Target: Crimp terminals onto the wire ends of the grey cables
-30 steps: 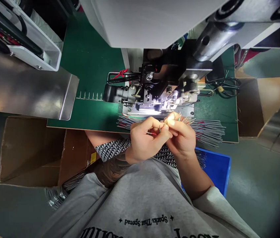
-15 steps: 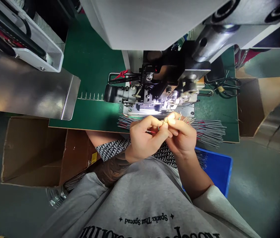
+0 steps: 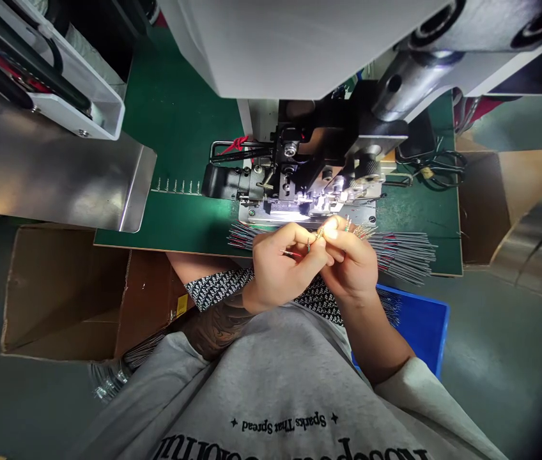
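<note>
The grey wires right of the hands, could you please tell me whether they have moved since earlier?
No, not visibly: the grey wires show no shift relative to the right edge of the green table.

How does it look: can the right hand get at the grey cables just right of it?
Probably yes: the grey cables lie on the table close beside the right hand, with nothing seen in between. It does seem occupied, though, pinching wire ends together with the left hand.

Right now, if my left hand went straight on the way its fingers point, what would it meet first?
Your left hand would most likely meet your right hand first, just ahead; whether the two already touch is hard to tell from this view.
</note>
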Available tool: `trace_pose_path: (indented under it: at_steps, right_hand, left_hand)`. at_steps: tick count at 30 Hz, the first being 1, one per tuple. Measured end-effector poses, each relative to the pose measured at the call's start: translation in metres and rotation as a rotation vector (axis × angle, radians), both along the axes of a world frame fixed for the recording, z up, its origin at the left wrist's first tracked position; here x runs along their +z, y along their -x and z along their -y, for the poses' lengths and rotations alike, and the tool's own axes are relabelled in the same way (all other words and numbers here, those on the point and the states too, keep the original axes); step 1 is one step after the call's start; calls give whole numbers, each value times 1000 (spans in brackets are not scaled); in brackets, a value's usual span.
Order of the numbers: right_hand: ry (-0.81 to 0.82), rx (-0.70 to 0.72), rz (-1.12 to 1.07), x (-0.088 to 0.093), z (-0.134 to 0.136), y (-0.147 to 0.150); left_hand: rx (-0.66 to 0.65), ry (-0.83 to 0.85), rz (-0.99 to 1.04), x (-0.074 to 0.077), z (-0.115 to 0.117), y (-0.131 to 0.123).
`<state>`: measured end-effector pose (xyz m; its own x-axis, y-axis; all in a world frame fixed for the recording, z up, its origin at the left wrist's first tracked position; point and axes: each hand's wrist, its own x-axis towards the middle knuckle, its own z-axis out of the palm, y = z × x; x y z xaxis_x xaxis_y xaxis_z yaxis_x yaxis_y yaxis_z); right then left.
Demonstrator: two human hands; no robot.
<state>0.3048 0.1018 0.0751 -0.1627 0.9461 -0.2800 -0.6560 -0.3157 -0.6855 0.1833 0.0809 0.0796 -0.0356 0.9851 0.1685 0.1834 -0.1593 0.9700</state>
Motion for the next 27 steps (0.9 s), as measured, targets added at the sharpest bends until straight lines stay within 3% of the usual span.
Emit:
trace_pose_path:
  at_steps: [4, 9, 13, 16, 19, 22, 24, 27]
  right_hand:
    - [-39, 3, 29, -4, 2, 1]
    - [-289, -50, 156, -19, 8, -3]
    - [-489, -50, 520, -26, 9, -5]
    - [-752, -29, 867, -27, 8, 0]
    - [-915, -6, 1025, -30, 8, 5]
    - [-840, 9, 965, -39, 8, 3]
    - [-737, 33, 848, -46, 9, 0]
    - [-676, 23, 728, -55, 11, -5]
  left_hand:
    - [-20, -27, 75, -2, 0, 0]
    - [7, -120, 131, -4, -7, 14]
    - [62, -208, 64, -4, -14, 34]
    - [53, -301, 7, -4, -15, 45]
    - [24, -327, -51, -8, -10, 54]
    - [67, -330, -112, -17, -3, 66]
    - [69, -399, -265, -23, 2, 74]
    - [-176, -446, -685, -27, 7, 79]
